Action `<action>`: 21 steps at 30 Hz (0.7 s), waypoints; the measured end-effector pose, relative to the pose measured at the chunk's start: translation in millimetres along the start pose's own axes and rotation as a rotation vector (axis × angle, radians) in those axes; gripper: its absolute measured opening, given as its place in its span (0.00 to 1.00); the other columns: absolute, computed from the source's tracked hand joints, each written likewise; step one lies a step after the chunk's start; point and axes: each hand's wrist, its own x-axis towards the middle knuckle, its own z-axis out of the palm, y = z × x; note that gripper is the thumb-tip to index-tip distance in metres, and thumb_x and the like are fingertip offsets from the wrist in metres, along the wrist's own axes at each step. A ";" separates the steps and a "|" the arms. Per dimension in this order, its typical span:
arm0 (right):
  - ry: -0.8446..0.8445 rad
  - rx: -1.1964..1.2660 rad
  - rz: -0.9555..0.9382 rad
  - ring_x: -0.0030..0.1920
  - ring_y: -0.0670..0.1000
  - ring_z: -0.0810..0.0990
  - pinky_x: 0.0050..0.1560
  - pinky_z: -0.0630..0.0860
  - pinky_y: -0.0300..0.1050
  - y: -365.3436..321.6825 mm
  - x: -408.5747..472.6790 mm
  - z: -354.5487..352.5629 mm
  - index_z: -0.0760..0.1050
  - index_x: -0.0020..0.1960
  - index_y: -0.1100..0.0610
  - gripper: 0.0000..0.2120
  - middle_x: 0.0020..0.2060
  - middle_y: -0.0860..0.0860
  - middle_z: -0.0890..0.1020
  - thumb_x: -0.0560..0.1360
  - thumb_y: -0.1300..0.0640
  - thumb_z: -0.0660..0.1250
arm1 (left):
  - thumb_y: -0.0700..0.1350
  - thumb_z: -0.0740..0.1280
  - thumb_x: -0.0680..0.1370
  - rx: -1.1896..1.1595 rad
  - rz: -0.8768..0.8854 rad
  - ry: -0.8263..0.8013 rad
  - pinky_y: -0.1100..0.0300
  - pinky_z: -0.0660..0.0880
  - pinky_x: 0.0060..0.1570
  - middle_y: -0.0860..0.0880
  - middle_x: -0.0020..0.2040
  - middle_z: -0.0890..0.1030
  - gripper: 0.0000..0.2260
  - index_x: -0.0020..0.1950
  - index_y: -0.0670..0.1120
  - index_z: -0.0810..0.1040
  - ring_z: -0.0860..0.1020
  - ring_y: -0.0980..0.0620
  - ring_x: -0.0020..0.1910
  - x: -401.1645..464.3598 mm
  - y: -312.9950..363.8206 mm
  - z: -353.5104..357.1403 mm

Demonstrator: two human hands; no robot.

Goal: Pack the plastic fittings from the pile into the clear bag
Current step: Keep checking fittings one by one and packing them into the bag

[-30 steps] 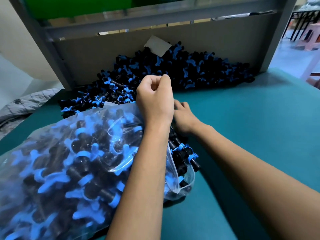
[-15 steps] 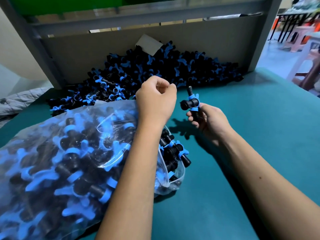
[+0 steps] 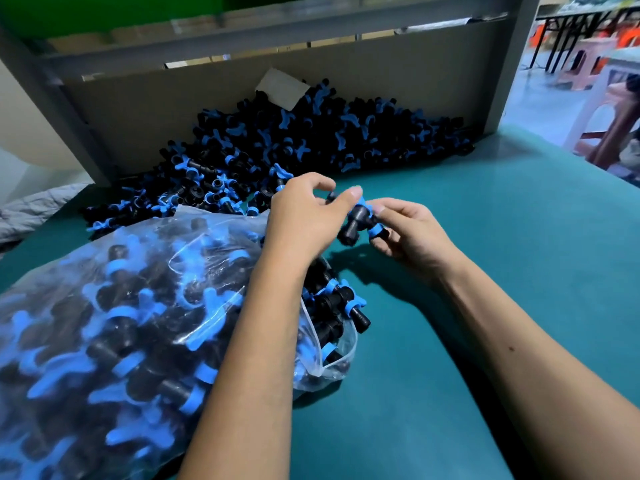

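Observation:
A large pile of black and blue plastic fittings [image 3: 311, 140] lies against the cardboard back wall. A clear bag [image 3: 121, 323], stuffed with fittings, lies at the left with its open mouth [image 3: 332, 334] facing right, and several fittings poke out of it. Above the bag's mouth, my right hand [image 3: 412, 237] and my left hand [image 3: 304, 216] both grip one black fitting with blue wings [image 3: 358, 221]. My left forearm rests across the bag.
The teal table top [image 3: 485, 271] stretches to the right and front. A grey metal frame [image 3: 512, 64] and a cardboard panel [image 3: 173, 109] close the back. A white card [image 3: 282, 86] sits on top of the pile. Stools and tables stand beyond at the far right.
My right hand came out from the bag's mouth with one fitting and lifted it. My left hand has let go of the bag's edge and now pinches the same fitting.

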 end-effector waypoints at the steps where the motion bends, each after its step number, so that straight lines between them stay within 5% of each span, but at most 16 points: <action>1: -0.019 -0.022 -0.002 0.30 0.45 0.73 0.30 0.70 0.33 -0.7 0.0 -1.8 0.84 0.52 0.57 0.08 0.40 0.54 0.82 0.80 0.57 0.66 | 0.56 0.75 0.76 0.017 0.007 -0.017 0.63 0.74 0.43 0.53 0.43 0.84 0.11 0.55 0.54 0.83 0.81 0.58 0.45 -0.8 -0.9 -0.4; 6: 0.025 0.146 -0.012 0.29 0.44 0.72 0.26 0.66 0.31 -5.2 -0.2 -2.6 0.78 0.48 0.62 0.05 0.33 0.52 0.79 0.81 0.60 0.66 | 0.48 0.79 0.74 -0.014 0.000 -0.033 0.64 0.72 0.38 0.52 0.38 0.85 0.05 0.47 0.50 0.86 0.82 0.57 0.39 -2.0 -2.6 -2.3; 12: -0.016 0.326 -0.017 0.33 0.43 0.75 0.29 0.70 0.30 -10.5 -0.9 -3.7 0.76 0.58 0.71 0.16 0.41 0.55 0.81 0.73 0.64 0.70 | 0.40 0.80 0.72 -0.071 0.030 -0.080 0.51 0.81 0.56 0.49 0.41 0.87 0.07 0.48 0.45 0.87 0.86 0.51 0.45 -1.8 0.2 -4.4; 17: 0.020 0.204 -0.018 0.35 0.45 0.77 0.29 0.69 0.31 -9.7 -0.5 -7.9 0.84 0.48 0.63 0.08 0.39 0.54 0.82 0.70 0.62 0.74 | 0.46 0.83 0.69 -0.112 0.046 -0.100 0.67 0.76 0.42 0.54 0.36 0.82 0.09 0.45 0.49 0.87 0.78 0.64 0.33 -2.5 -1.2 -4.8; 21: 0.102 0.144 -0.035 0.38 0.46 0.78 0.30 0.68 0.34 -9.3 0.4 -13.9 0.84 0.48 0.54 0.05 0.42 0.50 0.84 0.72 0.58 0.75 | 0.45 0.81 0.72 -0.199 0.007 0.010 0.54 0.82 0.54 0.50 0.38 0.87 0.05 0.43 0.47 0.87 0.84 0.54 0.42 -0.8 0.0 -6.6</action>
